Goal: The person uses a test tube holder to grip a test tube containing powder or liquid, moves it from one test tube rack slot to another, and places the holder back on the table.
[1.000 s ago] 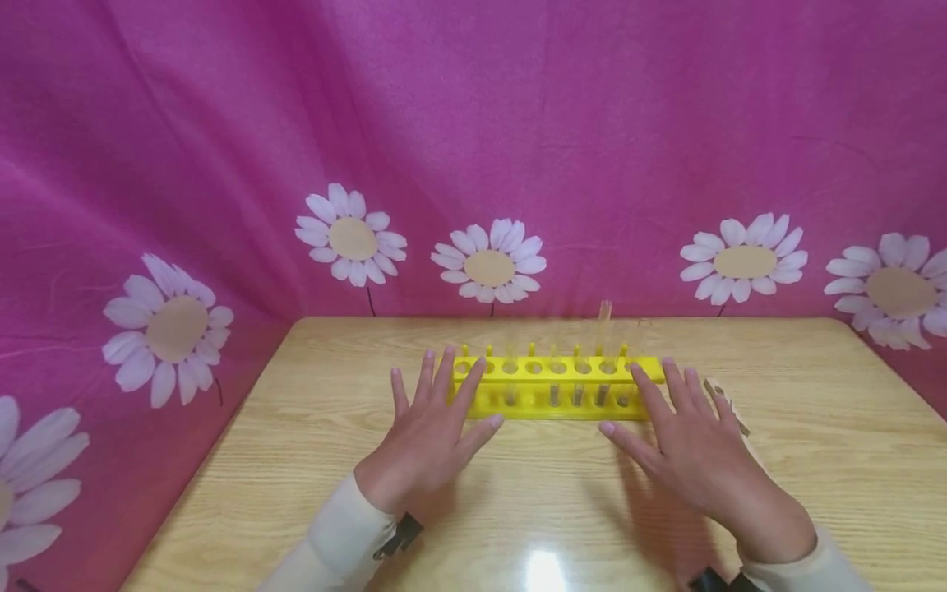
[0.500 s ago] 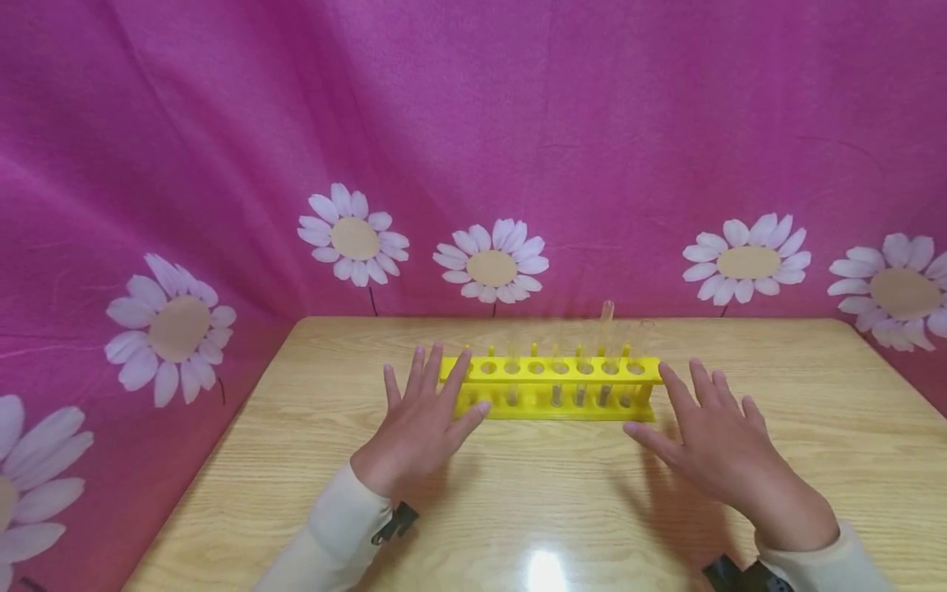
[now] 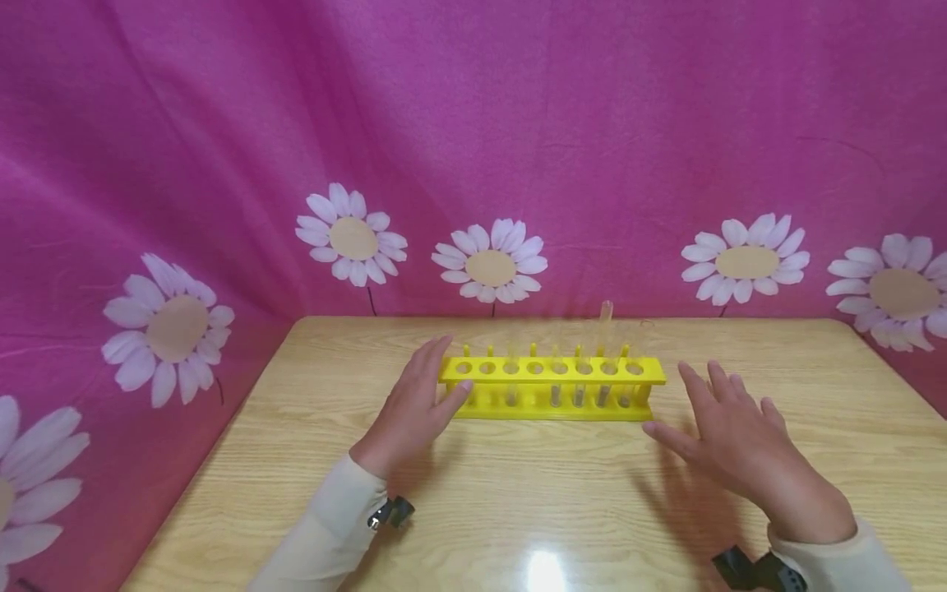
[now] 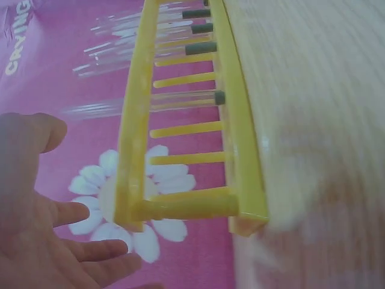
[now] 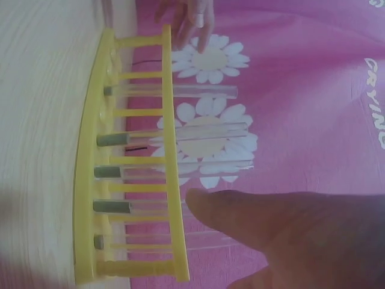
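A yellow test tube rack stands upright on the table, with several clear test tubes in its holes. Dark grey-green matter fills the tube bottoms. My left hand is at the rack's left end, thumb in front and overlapping the top bar in the head view. In the left wrist view, its fingers are loosely extended and hold nothing. My right hand hovers off the rack's right end, fingers spread and holding nothing. One tube rises higher than the others.
The wood-grain table extends around the rack on all sides. Behind and to the left hangs a magenta cloth printed with white daisies. Each wrist carries a black camera mount on a pale sleeve.
Both hands have drawn outward from over the rack's ends, the right one farther. The rack has shifted slightly left. A pale object beside the right hand is now hidden.
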`<state>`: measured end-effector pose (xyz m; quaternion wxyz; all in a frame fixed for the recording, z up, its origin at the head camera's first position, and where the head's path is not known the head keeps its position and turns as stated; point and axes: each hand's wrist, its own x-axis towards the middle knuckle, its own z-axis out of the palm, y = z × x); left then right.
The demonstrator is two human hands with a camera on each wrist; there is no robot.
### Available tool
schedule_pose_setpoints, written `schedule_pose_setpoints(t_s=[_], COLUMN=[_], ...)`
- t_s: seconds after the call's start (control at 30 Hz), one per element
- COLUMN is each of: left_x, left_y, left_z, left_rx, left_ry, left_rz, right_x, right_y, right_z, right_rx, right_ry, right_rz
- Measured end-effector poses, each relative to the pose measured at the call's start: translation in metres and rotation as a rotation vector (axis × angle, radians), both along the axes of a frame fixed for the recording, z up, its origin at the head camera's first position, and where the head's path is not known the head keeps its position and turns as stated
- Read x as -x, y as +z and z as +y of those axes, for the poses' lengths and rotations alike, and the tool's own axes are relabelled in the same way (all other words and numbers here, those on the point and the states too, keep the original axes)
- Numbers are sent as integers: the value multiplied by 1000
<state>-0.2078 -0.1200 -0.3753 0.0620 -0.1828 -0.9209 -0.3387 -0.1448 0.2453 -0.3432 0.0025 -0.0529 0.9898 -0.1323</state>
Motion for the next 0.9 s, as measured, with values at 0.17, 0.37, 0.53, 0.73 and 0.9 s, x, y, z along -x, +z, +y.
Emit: schedule_pose_setpoints(t_s=[0.17, 0.37, 0.53, 0.73, 0.9], left_x=[6, 12, 15, 16, 19], left_y=[-7, -14, -18, -24, -29], left_z=[-1, -1, -1, -1, -1], left_rx=[-52, -153, -251, -291, -303], left_ry=[-3, 34, 40, 57, 68], left_rz=[-56, -157, -207, -260, -279], right_x=[4, 13, 19, 25, 30], right_y=[0, -3, -5, -7, -10], right_z=[6, 24, 41, 52, 60], right_rx=[0, 12, 34, 30, 26], right_ry=[-6, -36, -35, -48, -79], right_rz=[-12, -96, -145, -178, -240])
